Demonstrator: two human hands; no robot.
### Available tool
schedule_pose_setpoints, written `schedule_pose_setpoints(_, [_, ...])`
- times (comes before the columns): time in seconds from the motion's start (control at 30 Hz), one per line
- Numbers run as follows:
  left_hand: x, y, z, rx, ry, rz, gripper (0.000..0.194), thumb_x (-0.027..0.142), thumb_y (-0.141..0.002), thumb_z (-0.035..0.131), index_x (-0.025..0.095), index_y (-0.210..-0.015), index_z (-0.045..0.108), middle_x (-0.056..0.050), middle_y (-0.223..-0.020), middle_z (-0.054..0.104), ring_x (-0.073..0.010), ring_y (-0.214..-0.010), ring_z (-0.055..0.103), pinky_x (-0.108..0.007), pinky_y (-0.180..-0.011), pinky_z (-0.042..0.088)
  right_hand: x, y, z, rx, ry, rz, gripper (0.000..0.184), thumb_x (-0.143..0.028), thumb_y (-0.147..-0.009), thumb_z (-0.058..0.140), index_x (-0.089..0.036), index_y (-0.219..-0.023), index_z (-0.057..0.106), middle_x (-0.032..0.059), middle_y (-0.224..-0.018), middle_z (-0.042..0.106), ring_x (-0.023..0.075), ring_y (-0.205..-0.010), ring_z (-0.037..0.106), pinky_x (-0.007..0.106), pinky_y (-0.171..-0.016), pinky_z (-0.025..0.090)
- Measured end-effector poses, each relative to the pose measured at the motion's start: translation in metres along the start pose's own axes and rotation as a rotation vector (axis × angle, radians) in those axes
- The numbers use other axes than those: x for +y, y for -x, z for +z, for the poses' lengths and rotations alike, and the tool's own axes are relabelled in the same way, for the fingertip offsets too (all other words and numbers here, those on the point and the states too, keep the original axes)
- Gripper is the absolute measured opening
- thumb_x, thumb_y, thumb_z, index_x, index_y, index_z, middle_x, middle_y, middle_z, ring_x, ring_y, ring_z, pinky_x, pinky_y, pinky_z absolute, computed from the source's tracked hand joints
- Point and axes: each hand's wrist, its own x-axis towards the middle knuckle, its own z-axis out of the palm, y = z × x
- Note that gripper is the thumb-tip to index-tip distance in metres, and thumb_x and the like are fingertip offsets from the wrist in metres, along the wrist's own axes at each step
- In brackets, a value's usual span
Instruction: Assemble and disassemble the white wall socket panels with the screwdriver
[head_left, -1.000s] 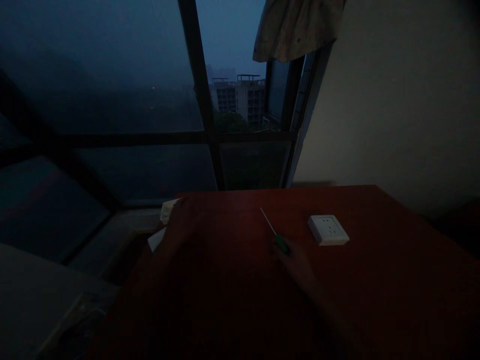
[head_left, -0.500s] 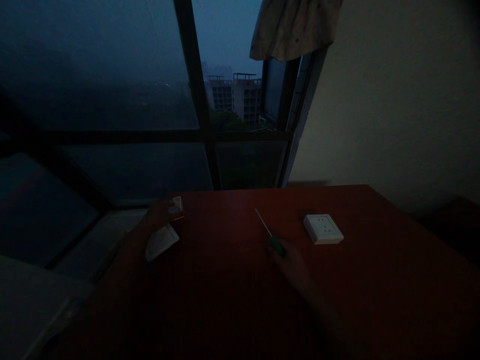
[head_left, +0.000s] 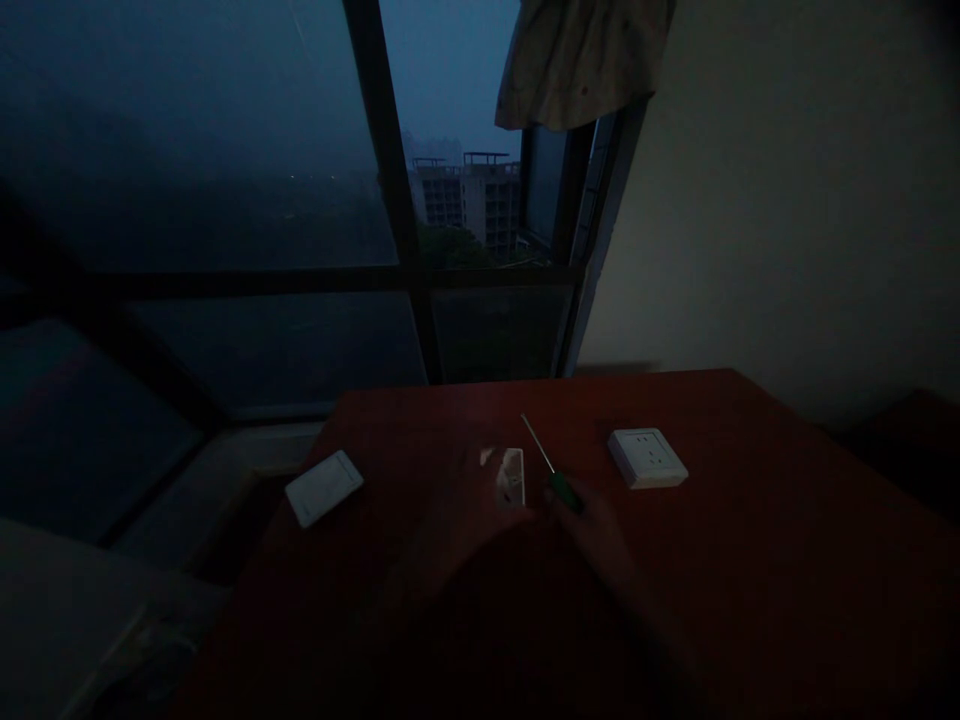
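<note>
White fitting (head_left: 514, 476), held in the left hand (head_left: 466, 507) over the tabletop (head_left: 442, 412), is probably light, rigid and slightly slick, best gripped by its edges; right hand (head_left: 596, 528) holds green-handled screwdriver (head_left: 564, 491).

Through my one head-worn camera, I look forward and down, across the nearby desk (head_left: 420, 425) toward the window (head_left: 247, 215).
</note>
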Motion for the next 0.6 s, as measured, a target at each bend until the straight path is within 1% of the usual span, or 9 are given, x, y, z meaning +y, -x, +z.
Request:
schedule_pose_setpoints(0.07, [0.015, 0.01, 0.015, 0.018, -0.008, 0.036, 0.081, 0.057, -0.058, 0.076, 0.024, -0.126, 0.047, -0.012, -0.13, 0.045, -0.0355, -0.117, 0.043, -0.048, -0.094, 0.041, -0.001, 0.0, -0.001, -0.002, -0.011, -0.007, 0.036, -0.044, -0.082, 0.048, -0.016, -0.095, 0.066, 0.0069, -0.084, 0.071, 0.0213, -0.074, 0.065, 0.03, -0.066, 0.05])
schedule_pose_setpoints(0.13, [0.021, 0.017, 0.025, 0.009, 0.002, 0.054, 0.085, 0.059, -0.052, 0.078, 0.024, -0.124, 0.048, -0.013, -0.127, 0.047, -0.037, -0.114, 0.045, -0.049, -0.091, 0.042, -0.001, 0.0, 0.0, -0.009, -0.019, -0.022, 0.036, -0.04, -0.08, 0.051, -0.016, -0.103, 0.065, 0.0076, -0.094, 0.072, 0.0226, -0.082, 0.066, 0.031, -0.072, 0.051])
schedule_pose_setpoints(0.23, [0.016, 0.021, 0.031, -0.042, 0.059, 0.092, 0.085, 0.058, -0.052, 0.078, 0.027, -0.125, 0.047, -0.012, -0.128, 0.047, -0.0368, -0.115, 0.045, -0.049, -0.092, 0.041, 0.002, 0.0, 0.002, -0.019, 0.015, -0.058, 0.039, -0.029, -0.077, 0.054, -0.017, -0.113, 0.061, 0.0083, -0.108, 0.069, 0.0232, -0.095, 0.065, 0.034, -0.084, 0.049])
schedule_pose_setpoints(0.3, [0.007, 0.022, 0.031, -0.079, 0.123, 0.121, 0.086, 0.055, -0.055, 0.078, 0.028, -0.128, 0.043, -0.011, -0.13, 0.045, -0.0349, -0.117, 0.045, -0.047, -0.094, 0.041, 0.005, -0.001, 0.004, -0.024, 0.049, -0.071, 0.041, -0.024, -0.075, 0.053, -0.018, -0.115, 0.061, 0.0084, -0.111, 0.068, 0.023, -0.099, 0.064, 0.035, -0.089, 0.048])
schedule_pose_setpoints(0.4, [-0.009, 0.024, 0.032, -0.145, 0.21, 0.14, 0.091, 0.052, -0.057, 0.078, 0.028, -0.134, 0.037, -0.011, -0.135, 0.041, -0.0333, -0.121, 0.044, -0.044, -0.097, 0.041, 0.008, -0.001, 0.006, -0.03, 0.06, -0.072, 0.042, -0.021, -0.073, 0.052, -0.017, -0.114, 0.061, 0.0085, -0.11, 0.068, 0.0228, -0.1, 0.064, 0.035, -0.09, 0.048])
schedule_pose_setpoints(0.47, [-0.015, 0.026, 0.032, -0.159, 0.236, 0.165, 0.09, 0.051, -0.06, 0.077, 0.028, -0.136, 0.034, -0.01, -0.139, 0.038, -0.0328, -0.124, 0.041, -0.043, -0.1, 0.038, 0.009, -0.001, 0.007, -0.035, 0.056, -0.077, 0.045, -0.019, -0.071, 0.053, -0.018, -0.116, 0.061, 0.0082, -0.111, 0.068, 0.0227, -0.102, 0.063, 0.035, -0.091, 0.047])
schedule_pose_setpoints(0.6, [-0.017, 0.03, 0.03, -0.159, 0.234, 0.196, 0.085, 0.05, -0.064, 0.075, 0.028, -0.136, 0.035, -0.008, -0.14, 0.039, -0.0307, -0.125, 0.041, -0.042, -0.102, 0.037, 0.008, 0.0, 0.008, -0.049, 0.057, -0.079, 0.05, -0.016, -0.068, 0.054, -0.02, -0.118, 0.059, 0.0064, -0.113, 0.067, 0.0218, -0.101, 0.063, 0.035, -0.091, 0.047])
